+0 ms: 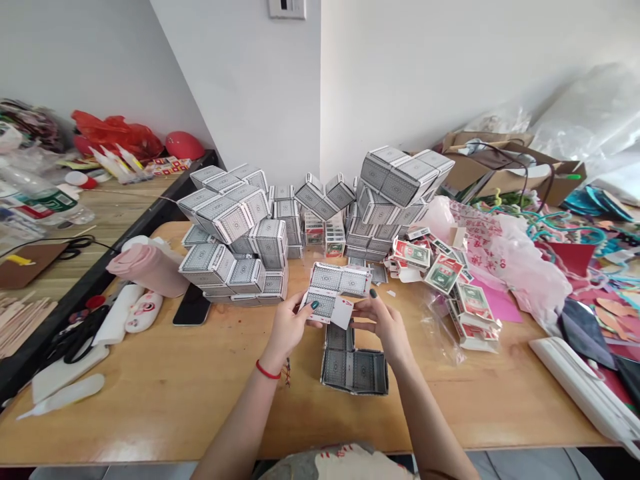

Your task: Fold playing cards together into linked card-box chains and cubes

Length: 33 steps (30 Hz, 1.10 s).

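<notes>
My left hand (290,325) pinches a playing card (321,305) with a grey patterned back, its thumb on top. Beside that back, a face-up ace of diamonds (343,312) overlaps its right edge. My right hand (383,327) is at the right side of these cards, fingers apart and pointing left; whether the fingertips touch them is unclear. Just behind lies a grey card-backed block (340,277). Below the hands, on the wooden table (210,393), sits an open-topped piece folded from cards (367,370), its inside showing grey backs.
Stacked card-covered blocks stand at left (230,233) and right (390,193). Small card boxes (445,272) pile up by a plastic bag (520,247). A phone (191,307), pink roll (147,269), scissors (83,333) and glue bottle (70,395) lie left; a white device (585,393) lies right.
</notes>
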Available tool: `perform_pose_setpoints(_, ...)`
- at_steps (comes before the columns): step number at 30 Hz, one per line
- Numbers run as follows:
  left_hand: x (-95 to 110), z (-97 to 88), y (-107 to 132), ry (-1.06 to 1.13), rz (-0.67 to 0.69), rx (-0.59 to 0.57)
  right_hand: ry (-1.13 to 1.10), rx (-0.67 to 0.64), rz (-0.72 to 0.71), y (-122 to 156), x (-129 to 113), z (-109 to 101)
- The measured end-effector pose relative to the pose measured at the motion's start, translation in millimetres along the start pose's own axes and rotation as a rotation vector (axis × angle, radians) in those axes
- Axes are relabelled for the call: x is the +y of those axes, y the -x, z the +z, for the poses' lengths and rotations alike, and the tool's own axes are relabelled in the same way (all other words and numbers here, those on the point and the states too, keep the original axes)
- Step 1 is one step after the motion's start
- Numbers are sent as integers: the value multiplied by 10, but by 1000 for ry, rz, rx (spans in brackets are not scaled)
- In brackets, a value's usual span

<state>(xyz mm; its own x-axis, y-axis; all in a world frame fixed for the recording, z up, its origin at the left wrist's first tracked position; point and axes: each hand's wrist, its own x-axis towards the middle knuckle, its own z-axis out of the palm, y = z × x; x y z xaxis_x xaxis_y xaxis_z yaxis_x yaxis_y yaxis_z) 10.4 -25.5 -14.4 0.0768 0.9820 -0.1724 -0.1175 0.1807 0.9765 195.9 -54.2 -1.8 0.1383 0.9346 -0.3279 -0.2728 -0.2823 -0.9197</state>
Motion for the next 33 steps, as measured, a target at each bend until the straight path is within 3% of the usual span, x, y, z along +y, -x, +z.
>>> perform_pose_setpoints(4,27,-31,-34,-69,32,-29,32,64,-5,-49,-33,-65)
perform_pose_setpoints(9,88,-36,-105,-178,163,-20,-156,-188,109,-58,-38,-52)
perform_pose_setpoints(11,120,-10,-98,-138,228,-16,-213,-205,145,-60,-4,-19)
perform_pose_setpoints(14,150,39,-17,-7,346,-173,-297,-154,138,-59,56,23)
perform_pose_setpoints(17,153,69,93,-29,440,-291,-333,-147,157,-50,87,31)
perform_pose_setpoints(21,143,62,141,-145,437,-215,-313,-167,161,-20,72,38)
perform_pose_setpoints(29,94,109,23,-94,498,37,-312,-218,139,64,71,149)
perform_pose_setpoints(33,13,141,20,-75,405,115,-286,-243,132,85,60,202)
